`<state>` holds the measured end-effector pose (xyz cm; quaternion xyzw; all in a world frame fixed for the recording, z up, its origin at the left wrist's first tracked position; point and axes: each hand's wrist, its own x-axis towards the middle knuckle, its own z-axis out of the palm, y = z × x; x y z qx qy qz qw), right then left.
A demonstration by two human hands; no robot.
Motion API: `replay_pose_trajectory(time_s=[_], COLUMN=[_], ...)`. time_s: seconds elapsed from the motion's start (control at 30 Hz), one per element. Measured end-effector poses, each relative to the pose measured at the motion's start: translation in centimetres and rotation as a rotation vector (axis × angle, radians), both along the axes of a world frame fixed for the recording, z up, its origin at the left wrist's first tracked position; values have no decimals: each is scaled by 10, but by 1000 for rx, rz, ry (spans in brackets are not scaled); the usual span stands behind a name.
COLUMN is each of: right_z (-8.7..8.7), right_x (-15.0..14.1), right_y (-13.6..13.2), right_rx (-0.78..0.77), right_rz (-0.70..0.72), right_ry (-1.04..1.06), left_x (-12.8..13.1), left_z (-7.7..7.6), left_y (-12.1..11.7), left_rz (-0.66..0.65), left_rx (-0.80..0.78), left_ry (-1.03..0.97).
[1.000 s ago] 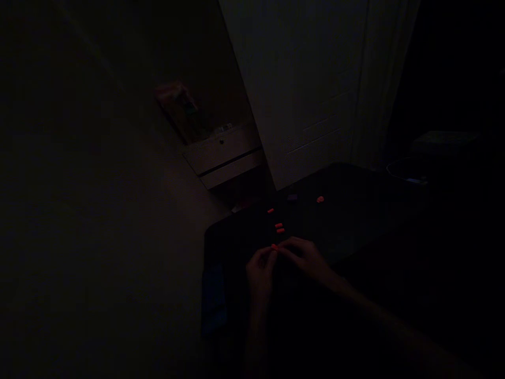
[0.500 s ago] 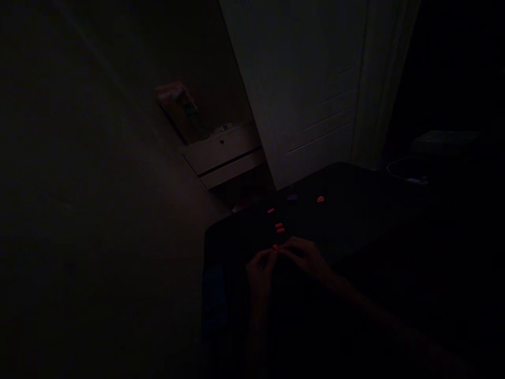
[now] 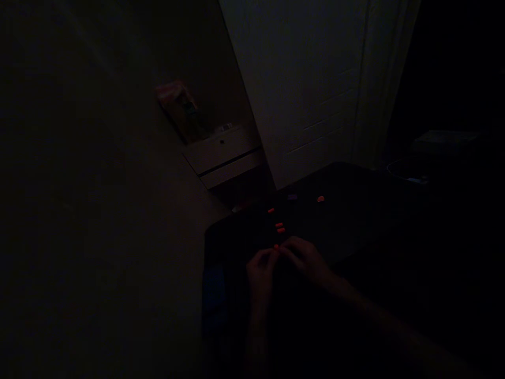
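Pinching small orange piece (image 3: 276,246) at meeting tips of left hand (image 3: 260,270), right hand (image 3: 310,258).

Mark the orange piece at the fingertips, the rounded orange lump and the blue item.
Orange piece (image 3: 276,246): head view, its exposed upper part.
Rounded orange lump (image 3: 321,199): head view, its middle.
Blue item (image 3: 214,287): head view, its upper half.

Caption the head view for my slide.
In a dim room, the left hand and right hand meet fingertip to fingertip at a small red-orange piece.

Left hand (image 3: 261,267) pinched, pointing forward; right hand (image 3: 304,255) pinched, angled leftward.
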<state>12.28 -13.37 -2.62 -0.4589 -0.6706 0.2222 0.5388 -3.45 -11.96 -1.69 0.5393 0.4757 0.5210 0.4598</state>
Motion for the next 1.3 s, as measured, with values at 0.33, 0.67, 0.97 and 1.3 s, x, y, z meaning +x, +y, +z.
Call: replay_pose_trajectory(time_s=[0.33,0.67,0.97,1.3], right_z=[2,-1,1,-1], right_x=[0,1,2,1], right_y=[-1,1,1,2], right_rx=[-1,-55,-48,-47], right_rz=[16,13,20,12], right_ry=[65,121,148,145], left_x=[0,-2,-1,-1], left_z=[0,-5,1,1], left_y=[0,1,-1,-1], left_rz=[8,-16,-39,-36], left_rx=[5,-19,30,27], left_ry=[14,-17,47,38])
